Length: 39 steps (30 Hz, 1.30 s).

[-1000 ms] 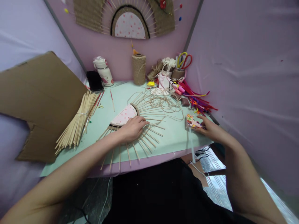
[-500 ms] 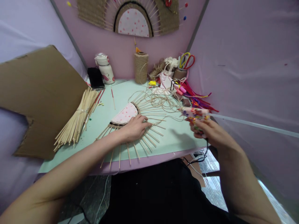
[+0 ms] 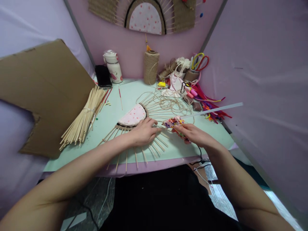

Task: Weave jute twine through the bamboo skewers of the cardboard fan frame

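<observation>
A glue gun wrapped in bright, multicoloured patterned tape (image 3: 173, 123) sits in the right hand (image 3: 192, 134), with a long translucent glue stick (image 3: 216, 109) jutting from its back up and to the right, and a black cord (image 3: 200, 154) trailing down off the table edge. The right hand is closed around the gun's body, with the nozzle pointing left, just beside the fingertips of the left hand (image 3: 143, 131).

The left hand lies flat, fingers slightly spread, pressing down on a half-round craft piece (image 3: 132, 117): a pink, dotted fabric semicircle edged in dark and brown cord, with thin wooden skewers radiating from it like sun rays. It rests on the pale green table mat (image 3: 183, 144), near the front edge.

Behind it lies a loose tangle of jute twine (image 3: 168, 104), and further back an upright spool of jute twine (image 3: 151, 68). To the left lies a tied bundle of wooden skewers (image 3: 84, 117), partly on a large sheet of brown cardboard (image 3: 40, 86). At the back right a heap of coloured pipe cleaners (image 3: 211, 107) lies beside a cup holding scissors (image 3: 196, 69).
</observation>
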Motion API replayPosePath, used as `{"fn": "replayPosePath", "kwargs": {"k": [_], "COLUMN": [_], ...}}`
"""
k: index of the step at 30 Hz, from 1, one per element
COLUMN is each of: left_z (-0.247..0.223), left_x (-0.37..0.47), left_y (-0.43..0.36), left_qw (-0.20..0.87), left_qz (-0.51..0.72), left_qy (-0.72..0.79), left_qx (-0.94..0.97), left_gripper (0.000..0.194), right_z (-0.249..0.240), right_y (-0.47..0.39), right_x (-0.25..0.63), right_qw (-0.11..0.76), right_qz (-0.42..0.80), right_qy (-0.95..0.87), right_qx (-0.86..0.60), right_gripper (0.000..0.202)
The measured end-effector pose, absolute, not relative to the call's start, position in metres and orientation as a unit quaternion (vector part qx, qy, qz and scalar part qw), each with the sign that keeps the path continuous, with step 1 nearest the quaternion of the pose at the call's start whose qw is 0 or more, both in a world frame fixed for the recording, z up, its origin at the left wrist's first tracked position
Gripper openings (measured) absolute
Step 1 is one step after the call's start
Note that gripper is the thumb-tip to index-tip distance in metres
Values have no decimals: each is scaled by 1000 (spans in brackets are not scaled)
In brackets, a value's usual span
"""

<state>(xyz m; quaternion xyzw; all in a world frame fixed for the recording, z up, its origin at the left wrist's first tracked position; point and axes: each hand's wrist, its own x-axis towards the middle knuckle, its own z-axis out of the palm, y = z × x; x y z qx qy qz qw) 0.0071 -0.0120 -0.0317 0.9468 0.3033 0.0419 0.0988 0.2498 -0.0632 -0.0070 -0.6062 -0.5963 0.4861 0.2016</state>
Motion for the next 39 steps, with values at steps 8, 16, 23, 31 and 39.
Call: {"fn": "replayPosePath", "kwargs": {"k": [8,16,23,31,39], "left_z": [-32,-32,-33,-33,-32], "left_x": [6,6,6,5,5], "left_y": [-13,-14,-13,-14,-13], "left_qw": [98,104,113,117,118], "left_qz": [52,46,44,47,42], "left_qy": [298,295,295,297,294], "left_qx": [948,949,948,947,948], "left_gripper": [40,41,41,40,40], "right_z": [-14,-16,-9,-9,-10], "right_y": [-59,-58,-59,-59,-59], "right_x": [250,252,249,248,249], "right_qw": [169,146,132,133,130], "right_qz": [441,433,427,424,418], "right_qy": [-633,-649,-657,-658,-657], "right_qx": [-613,-608,-607,-608,-614], "right_gripper": [60,59,59,61,59]}}
